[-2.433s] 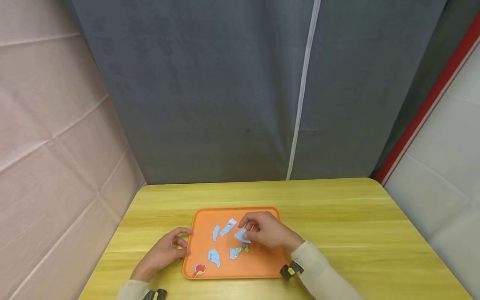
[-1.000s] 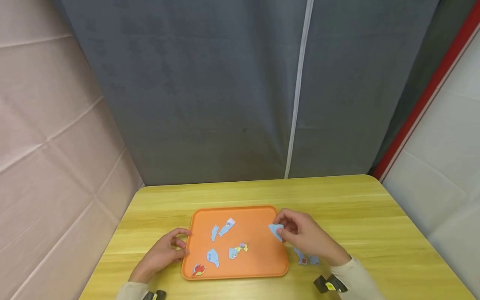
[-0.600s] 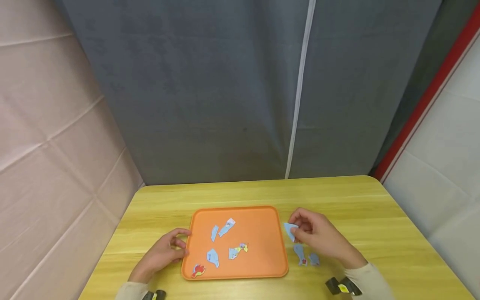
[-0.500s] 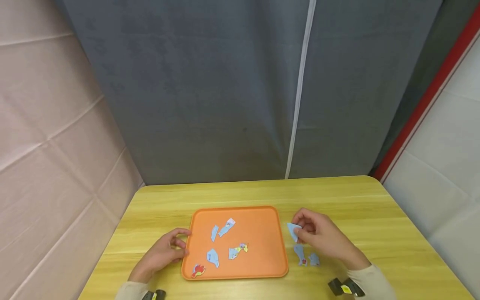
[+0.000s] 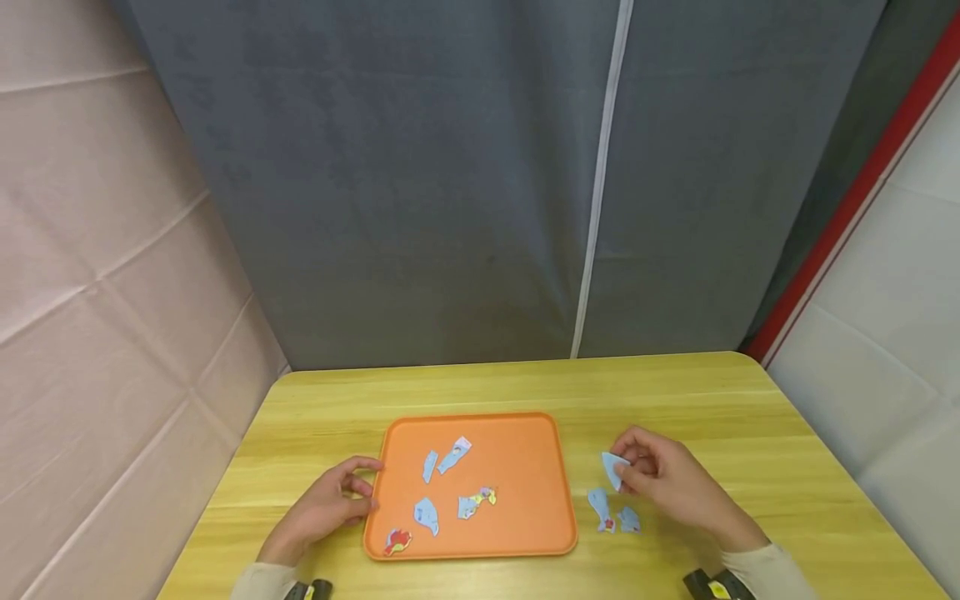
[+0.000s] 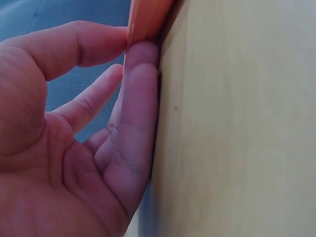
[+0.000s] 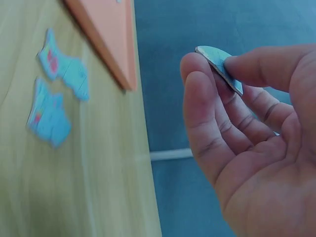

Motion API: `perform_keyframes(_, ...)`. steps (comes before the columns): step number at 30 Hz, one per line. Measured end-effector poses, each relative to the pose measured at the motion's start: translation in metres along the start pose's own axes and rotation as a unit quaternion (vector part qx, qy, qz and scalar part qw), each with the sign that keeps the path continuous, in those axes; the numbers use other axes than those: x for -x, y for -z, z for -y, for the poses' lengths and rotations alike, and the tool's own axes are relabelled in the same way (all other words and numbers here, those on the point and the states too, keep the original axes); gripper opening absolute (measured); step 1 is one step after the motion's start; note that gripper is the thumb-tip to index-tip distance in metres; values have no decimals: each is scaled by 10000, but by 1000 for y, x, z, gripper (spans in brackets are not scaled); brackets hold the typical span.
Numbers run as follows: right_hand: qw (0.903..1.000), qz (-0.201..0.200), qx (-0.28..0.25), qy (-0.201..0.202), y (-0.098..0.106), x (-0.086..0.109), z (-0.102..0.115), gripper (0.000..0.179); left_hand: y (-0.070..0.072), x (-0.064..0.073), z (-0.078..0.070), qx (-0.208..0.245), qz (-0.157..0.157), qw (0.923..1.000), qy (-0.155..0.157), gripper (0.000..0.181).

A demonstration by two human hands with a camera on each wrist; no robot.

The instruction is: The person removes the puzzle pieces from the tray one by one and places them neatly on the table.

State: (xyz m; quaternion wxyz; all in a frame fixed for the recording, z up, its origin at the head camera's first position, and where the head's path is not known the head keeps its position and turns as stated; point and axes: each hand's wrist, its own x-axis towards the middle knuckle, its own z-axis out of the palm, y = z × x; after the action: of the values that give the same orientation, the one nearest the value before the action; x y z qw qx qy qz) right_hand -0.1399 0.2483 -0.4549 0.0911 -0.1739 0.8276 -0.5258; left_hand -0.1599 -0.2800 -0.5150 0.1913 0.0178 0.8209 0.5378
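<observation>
Between thumb and fingertips, my right hand (image 5: 675,483) pinches a pale blue, wedge-shaped jigsaw puzzle piece (image 5: 613,468), held up over the table right of the orange tray (image 5: 525,458). The right wrist view shows its thick cut edge (image 7: 217,69). Just below it in the head view, two more puzzle pieces lie on the table: a long blue one with a red patch (image 5: 598,502) and a smaller blue one (image 5: 628,520). My left hand (image 5: 318,504) grips the tray's left rim; in the left wrist view its fingers (image 6: 138,98) bear against the tray edge (image 6: 148,19).
Several puzzle pieces are spread on the tray: a narrow blue one (image 5: 429,467), a longer one (image 5: 454,455), a broad blue one (image 5: 426,515), a red one (image 5: 398,542) and a blue-and-yellow group (image 5: 467,507). A grey curtain (image 5: 412,208) hangs behind the wooden table (image 5: 675,392).
My right hand has carried the blue wedge piece from over the tray, past its right rim, to above the table. The left hand stays at the tray's left rim.
</observation>
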Motion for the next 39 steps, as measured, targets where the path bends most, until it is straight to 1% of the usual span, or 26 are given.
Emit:
perform_keyframes(2, 10000, -52, 36, -36, 4, 3, -4, 17, 0, 0, 0, -1, -1, 10000, 6, 60)
perform_keyframes(8, 9998, -132, 128, 101, 13, 12, -19, 22, 1, 0, 0, -35, -1, 10000, 20, 60)
perform_keyframes(13, 9995, -181, 226, -78, 17, 18, -29, 27, 2, -1, 0, -28, 3, 10000, 34, 60)
perform_keyframes(15, 9996, -149, 158, -155, 19, 20, -31, 31, 2, -1, 1, -30, 0, 10000, 27, 60)
perform_keyframes(19, 9998, 1, -24, -178, 20, 23, -35, 39, 1, -1, 2, -44, 0, 10000, -8, 60)
perform_keyframes(26, 9997, 195, -54, -154, 21, 28, -46, 40, 0, -2, 3, -31, -2, 10000, -65, 59)
perform_keyframes(28, 9995, 244, -11, -175, 22, 30, -49, 40, 0, -1, 2, -28, -4, 10000, -75, 59)
perform_keyframes(35, 9974, 254, 568, -353, 23, 34, -60, 33, 0, -1, 1, -7, 10, 10000, -75, 59)
perform_keyframes(39, 9968, 347, 649, -297, 23, 36, -66, 32, 0, -2, 1, -34, -6, 10000, -59, 59)
